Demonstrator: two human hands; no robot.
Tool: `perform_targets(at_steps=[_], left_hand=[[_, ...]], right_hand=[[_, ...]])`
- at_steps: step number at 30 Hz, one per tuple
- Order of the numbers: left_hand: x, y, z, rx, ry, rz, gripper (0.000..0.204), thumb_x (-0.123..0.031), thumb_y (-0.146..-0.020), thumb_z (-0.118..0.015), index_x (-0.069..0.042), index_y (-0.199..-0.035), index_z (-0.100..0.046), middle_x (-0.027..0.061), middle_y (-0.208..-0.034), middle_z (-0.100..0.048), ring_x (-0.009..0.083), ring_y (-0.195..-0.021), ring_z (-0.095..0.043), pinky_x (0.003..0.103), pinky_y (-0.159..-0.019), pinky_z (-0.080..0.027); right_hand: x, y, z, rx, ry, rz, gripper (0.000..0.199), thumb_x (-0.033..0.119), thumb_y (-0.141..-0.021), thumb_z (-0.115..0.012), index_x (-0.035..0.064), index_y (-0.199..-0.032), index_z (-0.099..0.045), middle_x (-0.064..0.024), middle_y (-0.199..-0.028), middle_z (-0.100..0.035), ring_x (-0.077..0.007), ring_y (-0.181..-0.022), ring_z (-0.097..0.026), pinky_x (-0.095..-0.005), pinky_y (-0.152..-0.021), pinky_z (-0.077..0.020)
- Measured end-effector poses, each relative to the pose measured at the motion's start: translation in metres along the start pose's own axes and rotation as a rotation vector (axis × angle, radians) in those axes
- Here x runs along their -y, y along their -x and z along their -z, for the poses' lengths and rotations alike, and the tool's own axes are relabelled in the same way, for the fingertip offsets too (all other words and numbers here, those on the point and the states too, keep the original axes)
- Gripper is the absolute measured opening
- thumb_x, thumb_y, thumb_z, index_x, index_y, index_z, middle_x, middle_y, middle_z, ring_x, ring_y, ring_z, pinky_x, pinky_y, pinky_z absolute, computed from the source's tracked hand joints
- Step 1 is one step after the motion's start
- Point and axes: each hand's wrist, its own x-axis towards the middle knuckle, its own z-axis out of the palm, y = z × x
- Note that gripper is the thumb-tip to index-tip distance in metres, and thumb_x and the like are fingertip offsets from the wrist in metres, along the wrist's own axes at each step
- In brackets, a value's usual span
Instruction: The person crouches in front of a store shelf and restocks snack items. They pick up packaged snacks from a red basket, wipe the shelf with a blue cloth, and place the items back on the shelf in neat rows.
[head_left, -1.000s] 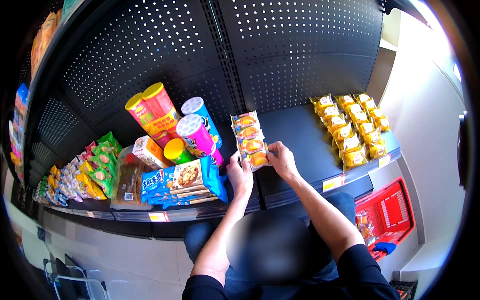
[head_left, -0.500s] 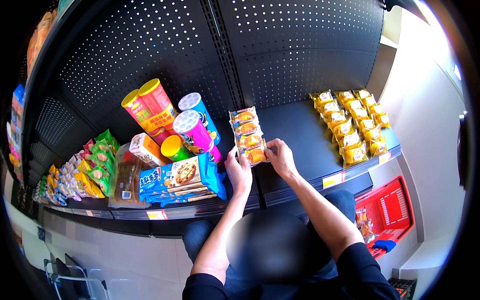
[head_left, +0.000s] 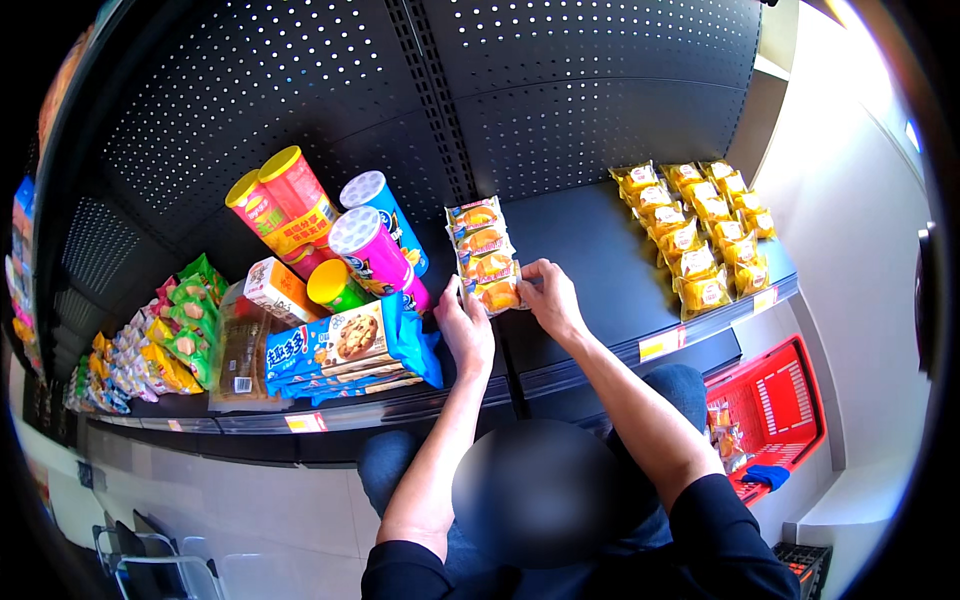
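Observation:
A short row of individually wrapped cakes (head_left: 482,241) in clear, orange-and-white packets runs front to back on the black shelf. At the near end of this row, both hands are on the front wrapped cake (head_left: 496,294). My left hand (head_left: 467,328) presses its left side with the fingertips, the fingers curled and partly hidden. From the right, my right hand (head_left: 549,298) pinches the packet's edge between thumb and fingers. The packet lies on the shelf, lined up with the ones behind it.
Rows of yellow-wrapped cakes (head_left: 697,262) stand at the shelf's right end. Left of my hands are blue cookie bags (head_left: 345,350), a magenta canister (head_left: 372,245), red twin canisters (head_left: 285,205) and green snack bags (head_left: 195,320). A red basket (head_left: 785,405) sits below right.
The view has shifted slightly, so the shelf appears a little higher and further left. Both hands stay at the front wrapped cake, which sits straighter in the row.

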Motion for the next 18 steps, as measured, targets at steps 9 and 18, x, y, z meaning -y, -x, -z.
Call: perform_targets(at_steps=[9, 18], left_hand=[[-0.015, 0.008, 0.01, 0.071, -0.009, 0.021, 0.052, -0.003, -0.097, -0.059, -0.001, -0.147, -0.044, 0.0201, -0.131, -0.058, 0.0339, -0.126, -0.049, 0.046, -0.111, -0.037], [-0.024, 0.013, 0.014, 0.103, 0.079, 0.046, 0.054, 0.004, -0.095, -0.058, 0.0, -0.147, -0.043, 0.0215, -0.135, -0.055, 0.0361, -0.129, -0.049, 0.045, -0.111, -0.039]], right_hand=[[-0.004, 0.0, 0.005, 0.029, -0.129, -0.095, 0.02, 0.004, -0.086, -0.072, -0.0024, -0.103, -0.065, -0.0163, -0.101, -0.068, -0.0241, -0.087, -0.069, -0.036, -0.08, -0.0571], [0.004, 0.006, 0.002, 0.037, -0.223, -0.065, 0.015, -0.002, -0.086, -0.068, -0.0027, -0.1, -0.063, -0.0126, -0.09, -0.071, -0.0204, -0.082, -0.069, -0.0326, -0.077, -0.058]])
